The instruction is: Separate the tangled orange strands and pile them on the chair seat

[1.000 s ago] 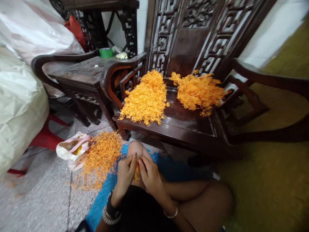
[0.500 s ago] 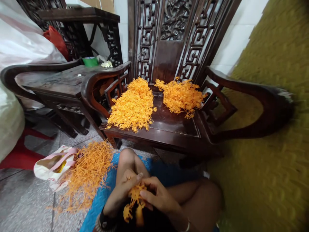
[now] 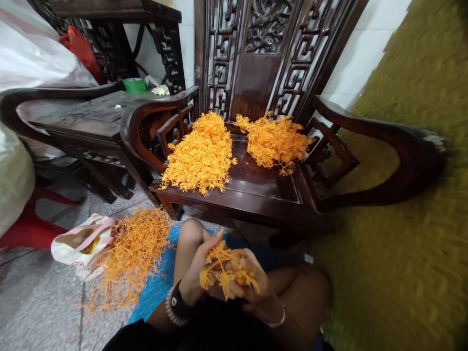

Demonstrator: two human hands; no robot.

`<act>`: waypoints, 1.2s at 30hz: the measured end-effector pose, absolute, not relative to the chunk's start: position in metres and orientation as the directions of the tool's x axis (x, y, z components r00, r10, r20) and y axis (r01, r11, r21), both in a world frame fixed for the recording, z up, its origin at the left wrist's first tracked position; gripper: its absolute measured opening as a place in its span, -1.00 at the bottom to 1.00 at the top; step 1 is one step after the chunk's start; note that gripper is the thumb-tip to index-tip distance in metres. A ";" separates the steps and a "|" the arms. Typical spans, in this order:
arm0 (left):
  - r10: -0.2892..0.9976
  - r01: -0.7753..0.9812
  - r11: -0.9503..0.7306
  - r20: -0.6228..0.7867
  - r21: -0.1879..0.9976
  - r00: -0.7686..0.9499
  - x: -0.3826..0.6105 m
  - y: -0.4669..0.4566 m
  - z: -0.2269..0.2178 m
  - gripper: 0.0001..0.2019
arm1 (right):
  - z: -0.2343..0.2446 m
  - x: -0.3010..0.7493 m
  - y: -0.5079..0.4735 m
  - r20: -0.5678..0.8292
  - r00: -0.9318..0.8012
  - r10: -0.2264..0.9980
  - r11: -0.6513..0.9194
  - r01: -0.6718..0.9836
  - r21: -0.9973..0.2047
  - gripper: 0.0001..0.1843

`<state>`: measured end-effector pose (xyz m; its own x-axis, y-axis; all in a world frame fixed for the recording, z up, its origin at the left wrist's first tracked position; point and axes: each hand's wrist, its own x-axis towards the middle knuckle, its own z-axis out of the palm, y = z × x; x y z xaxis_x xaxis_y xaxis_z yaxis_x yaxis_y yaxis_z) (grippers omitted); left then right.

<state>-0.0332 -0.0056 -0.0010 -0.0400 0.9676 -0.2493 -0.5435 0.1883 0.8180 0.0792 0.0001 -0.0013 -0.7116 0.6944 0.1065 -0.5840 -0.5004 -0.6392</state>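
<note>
Fingers [image 3: 211, 242] of the left hand [image 3: 193, 275] are pressed together, pinching a clump of orange strands [image 3: 224, 273] from the left. The right hand [image 3: 252, 285] curls its fingers round the same clump from the right, so both are closed on it, low and near, just above the lap. The clump sits right by the raised knee [image 3: 190, 234], over a blue mat [image 3: 157, 287].

Left of that, a loose, stringy floor heap [image 3: 131, 253] of the same orange stuff spills against a white bag with pink straps [image 3: 82, 239]. Farther off, the carved chair seat [image 3: 256, 183] carries a bigger left seat heap [image 3: 201, 158] and a right seat heap [image 3: 276, 141], lying apart.

Going by what's lying around, I'd say a fair bit is already heaped up, with only this one clump in the hands. Which heap counts as finished, honestly can't tell. Far left there's a dark desk [image 3: 91, 114] with a green roll [image 3: 134, 86] on it.
</note>
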 end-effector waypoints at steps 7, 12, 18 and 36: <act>0.935 -0.673 -0.069 -0.188 0.736 -0.301 -0.047 0.011 0.000 -0.36 | -0.003 0.074 0.007 0.348 -0.635 0.690 -0.421 -0.743 -0.520 -0.44; 0.943 -0.652 -0.214 -0.020 0.727 -0.332 -0.068 0.017 0.002 -0.40 | 0.004 0.081 0.044 0.239 -0.403 0.883 0.101 -0.333 -0.938 -0.66; 0.818 -0.467 -0.204 -0.112 0.861 -0.564 -0.076 0.024 -0.008 -0.47 | 0.011 0.038 0.168 0.389 -0.290 0.874 0.471 0.319 -0.822 -0.76; 0.855 0.303 -0.282 0.382 0.910 -0.351 -0.086 -0.010 0.018 -0.50 | 0.041 0.049 0.033 0.100 -0.730 0.676 0.123 -0.022 -0.992 -0.49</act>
<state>-0.0855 -0.0103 0.0176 -0.3505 0.8553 0.3816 0.3032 -0.2819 0.9103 0.0493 0.0327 0.0409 -0.7300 0.6761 0.1001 -0.0217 0.1235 -0.9921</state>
